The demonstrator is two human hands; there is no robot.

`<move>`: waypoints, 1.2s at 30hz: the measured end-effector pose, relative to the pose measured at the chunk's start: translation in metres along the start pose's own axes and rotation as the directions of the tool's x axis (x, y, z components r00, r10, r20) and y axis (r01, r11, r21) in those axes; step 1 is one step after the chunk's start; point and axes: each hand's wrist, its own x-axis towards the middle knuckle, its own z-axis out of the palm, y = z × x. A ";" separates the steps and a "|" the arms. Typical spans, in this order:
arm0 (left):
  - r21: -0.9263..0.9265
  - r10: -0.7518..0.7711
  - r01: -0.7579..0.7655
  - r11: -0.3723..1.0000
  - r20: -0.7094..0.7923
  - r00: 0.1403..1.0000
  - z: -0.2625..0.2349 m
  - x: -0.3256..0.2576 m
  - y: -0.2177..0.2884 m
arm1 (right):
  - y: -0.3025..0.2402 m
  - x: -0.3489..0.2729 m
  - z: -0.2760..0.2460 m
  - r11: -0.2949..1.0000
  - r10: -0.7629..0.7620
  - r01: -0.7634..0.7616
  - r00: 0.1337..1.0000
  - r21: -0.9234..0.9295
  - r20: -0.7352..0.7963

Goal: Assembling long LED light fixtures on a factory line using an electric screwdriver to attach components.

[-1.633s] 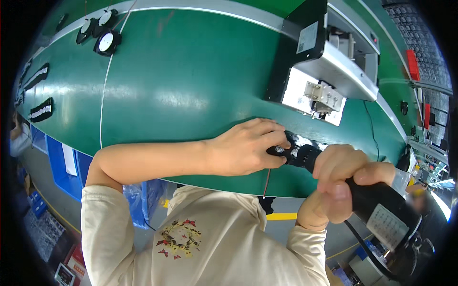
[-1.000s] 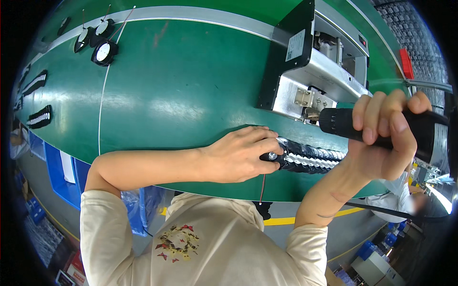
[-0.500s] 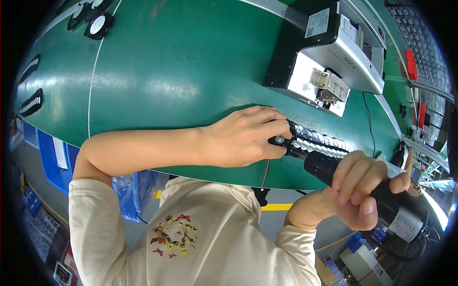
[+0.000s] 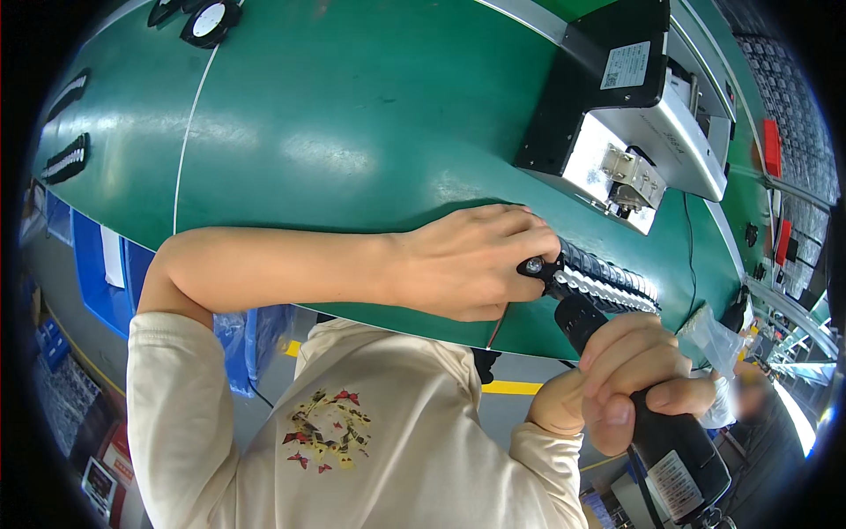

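My left hand (image 4: 483,263) is closed around the near end of a long black ribbed part (image 4: 608,280) with a bright silvery row along it. A small round metal piece (image 4: 534,264) shows on the black end beside my fingers. My right hand (image 4: 636,375) wraps round a black cylindrical electric screwdriver (image 4: 674,454) with a pale label. Its nose points up and left, close to the ribbed part's lower side. The frame does not show whether its tip touches.
A black and silver box-shaped machine (image 4: 617,132) stands on the green table (image 4: 335,115) beyond the ribbed part. Round black pieces (image 4: 210,21) and dark curved strips (image 4: 67,159) lie at the left. A blue bin (image 4: 95,273) sits below the table edge.
The screwdriver has swung steeper, its rear end moving down and left with my right hand. My left hand keeps its grip on the ribbed part. The whole view has shifted slightly.
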 end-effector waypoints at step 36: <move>0.381 -0.471 0.720 0.580 -0.565 0.678 -0.207 0.076 -0.226 | -0.010 -0.006 -0.046 0.963 -0.257 0.265 0.869 -0.039 -0.423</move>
